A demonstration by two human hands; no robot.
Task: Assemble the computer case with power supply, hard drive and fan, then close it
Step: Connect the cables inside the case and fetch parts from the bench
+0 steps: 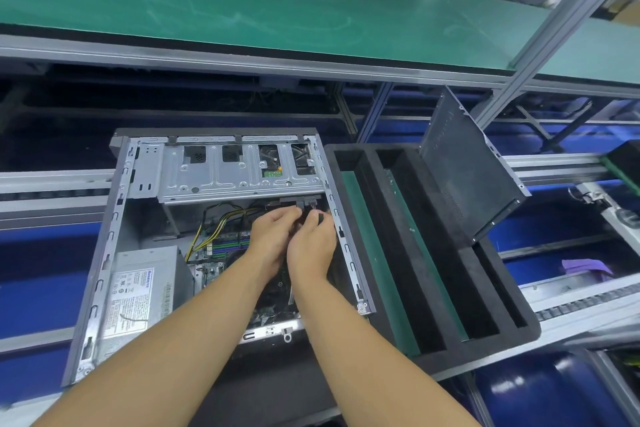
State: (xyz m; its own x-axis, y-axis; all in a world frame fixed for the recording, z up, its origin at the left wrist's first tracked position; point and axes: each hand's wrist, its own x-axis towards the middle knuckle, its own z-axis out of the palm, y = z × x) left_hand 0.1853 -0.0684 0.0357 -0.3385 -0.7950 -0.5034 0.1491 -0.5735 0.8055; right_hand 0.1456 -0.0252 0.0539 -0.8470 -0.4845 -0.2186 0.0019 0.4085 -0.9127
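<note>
Working with both hands inside the case [114, 253], open and flat on its side at centre-left of the frame. Pinching a small black plug [320, 217] between thumb and fingertips of the right hand [311, 246], just right of centre and just below the cage [225, 173]. Curling the left hand [272, 239] close against the right, fingertips in among dark wires [306, 208]; cannot tell whether gripping any of them.

In the lower left corner of the case: power supply [138, 291], grey, label up. From beside it up toward the hands: yellow-and-black cables [221, 222]. Under the forearms: motherboard [221, 246], partly hidden.

Across the top of the case: the silver cage, with a fan [301, 158] showing through its right-hand openings and a patch of green board next to it. Cannot tell whether a hard drive sits in there.

Just right of the case: black foam tray [433, 288] with long slots. Standing tilted in its far slot, upper right of the frame: side panel [467, 166], off the case.

Along the top of the frame: green shelf [242, 0]. At the right edge: purple cloth [585, 267].
</note>
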